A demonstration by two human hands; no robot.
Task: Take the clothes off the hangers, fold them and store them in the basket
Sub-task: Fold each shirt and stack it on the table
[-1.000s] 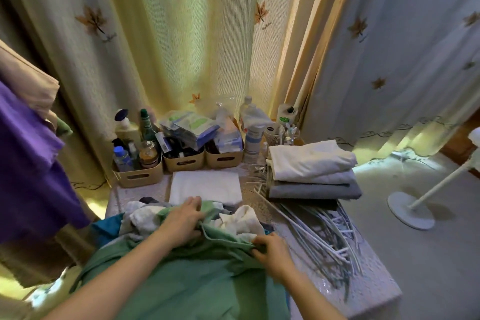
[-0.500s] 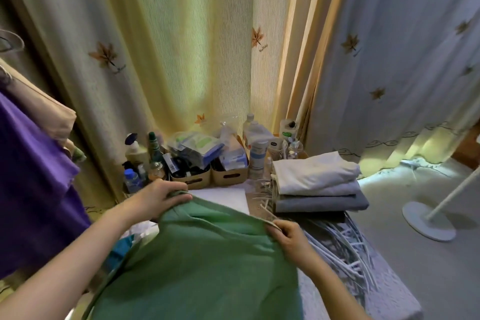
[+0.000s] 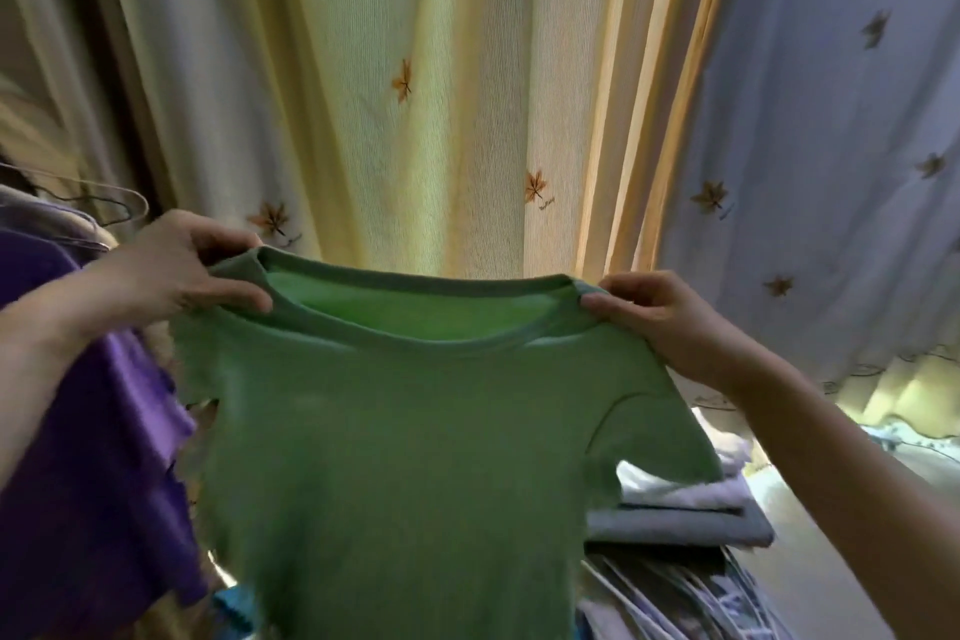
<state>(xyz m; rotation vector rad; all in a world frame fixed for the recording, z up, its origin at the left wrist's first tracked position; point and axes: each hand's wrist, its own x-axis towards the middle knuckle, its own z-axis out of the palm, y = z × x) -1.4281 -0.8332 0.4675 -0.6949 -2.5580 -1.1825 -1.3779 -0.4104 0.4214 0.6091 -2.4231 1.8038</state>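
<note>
- across the middle of the frame, the green t-shirt [image 3: 415,431] now hangs spread out in the air; a second ago it lay bunched on the heap of clothes low in the frame, and half a second ago it was only partly raised.
- the left hand [image 3: 182,270], at centre left, is closed on the shirt's shoulder just beside the collar, thumb in front of the fabric and the other digits behind it.
- the right hand [image 3: 654,312], at centre right, pinches the opposite shoulder the same way, so the neckline is stretched level between the two.
- the view has tipped up with the lift: the curtain [image 3: 415,68] fills the upper frame, and the bottles and trays seen before are now hidden behind the shirt.
- no hanger shows inside the collar, so i judge this shirt is already off its hanger and is being shaken flat, ready for folding.
- at the lower right, the folded stack [image 3: 675,509] shows past the shirt's sleeve, with the pile of white hangers [image 3: 675,592] below it.
- at the left edge, a purple garment [image 3: 78,431] hangs with a wire hanger [image 3: 104,203] above it, so more clothes look left to do.
- the basket is not visible, so where the folded shirt should go cannot be told.
</note>
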